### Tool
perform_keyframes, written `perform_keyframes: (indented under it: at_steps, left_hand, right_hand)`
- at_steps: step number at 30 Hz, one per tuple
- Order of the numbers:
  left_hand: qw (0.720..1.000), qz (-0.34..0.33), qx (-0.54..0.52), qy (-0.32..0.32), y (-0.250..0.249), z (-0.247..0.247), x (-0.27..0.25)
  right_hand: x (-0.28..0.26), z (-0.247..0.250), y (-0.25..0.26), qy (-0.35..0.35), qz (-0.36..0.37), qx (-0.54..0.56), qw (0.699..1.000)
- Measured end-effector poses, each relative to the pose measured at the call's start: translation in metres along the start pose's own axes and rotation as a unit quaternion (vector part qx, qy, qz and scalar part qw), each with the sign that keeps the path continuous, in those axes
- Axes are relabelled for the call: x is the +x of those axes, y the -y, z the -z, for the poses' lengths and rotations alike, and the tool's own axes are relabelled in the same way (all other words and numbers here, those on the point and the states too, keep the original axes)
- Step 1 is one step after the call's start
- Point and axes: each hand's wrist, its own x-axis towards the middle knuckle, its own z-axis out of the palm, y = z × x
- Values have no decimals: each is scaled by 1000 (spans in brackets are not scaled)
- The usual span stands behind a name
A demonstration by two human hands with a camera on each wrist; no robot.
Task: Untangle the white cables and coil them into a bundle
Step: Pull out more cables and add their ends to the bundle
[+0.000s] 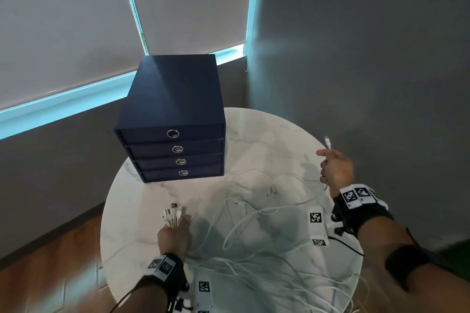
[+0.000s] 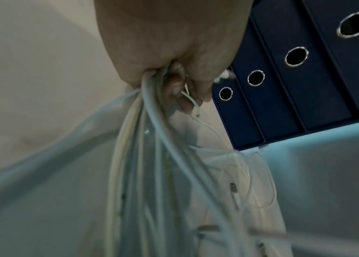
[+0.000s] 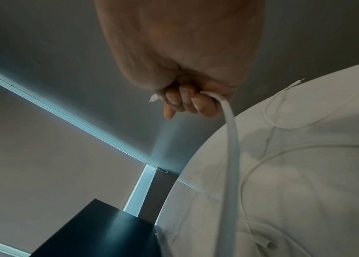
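Note:
Several white cables (image 1: 254, 213) lie looped and tangled across the round marble table (image 1: 267, 134). My left hand (image 1: 174, 235) grips a bunch of cable ends, plugs (image 1: 173, 215) fanning out above the fist. The strands (image 2: 134, 156) hang down from that fist in the left wrist view. My right hand (image 1: 335, 168) is raised over the table's right side and holds one white cable (image 3: 231, 132) in its curled fingers (image 3: 187, 99). That cable's plug (image 1: 327, 142) sticks up past the thumb.
A dark blue drawer unit (image 1: 173, 119) with several ring-pull drawers stands at the table's back left. Grey walls and a blind-covered window are behind. Wooden floor (image 1: 50, 274) shows to the left. More cable loops trail off the table's near right edge (image 1: 351, 295).

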Motion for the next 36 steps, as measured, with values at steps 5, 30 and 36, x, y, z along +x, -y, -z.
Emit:
perform_keyframes:
  at_steps: [5, 30, 36]
  left_hand:
    - [1000, -15, 16, 9, -7, -4, 1]
    - [980, -41, -141, 132, -60, -22, -29]
    - [964, -62, -194, 170, -91, -26, -47]
  right_hand:
    - [12, -2, -4, -3, 4, -56, 998]
    - [-172, -100, -57, 471, 250, -470, 704]
    - [-189, -103, -62, 498, 244, -537, 635]
